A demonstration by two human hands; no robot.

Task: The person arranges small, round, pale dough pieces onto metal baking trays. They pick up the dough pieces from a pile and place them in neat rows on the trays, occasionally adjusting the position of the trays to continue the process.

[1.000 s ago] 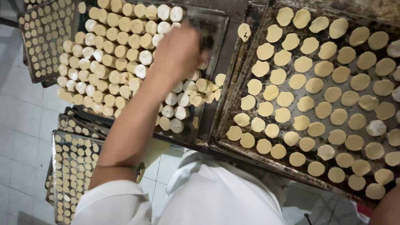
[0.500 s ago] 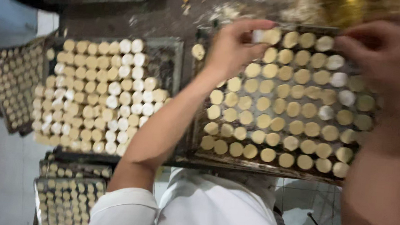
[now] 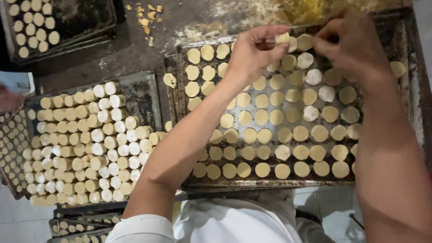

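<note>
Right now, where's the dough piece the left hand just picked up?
In the head view, the dough piece sits pinched in the left hand fingertips, above the far edge of the right-side baking tray, just left of the right hand.

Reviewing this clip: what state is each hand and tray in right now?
Left hand: pinching a pale dough disc.
Right hand: fingers curled at the tray's far row.
Front tray: flat discs in spaced rows.
Left tray: packed with crowded pieces, far corner bare.
Far tray: partly filled.
</note>
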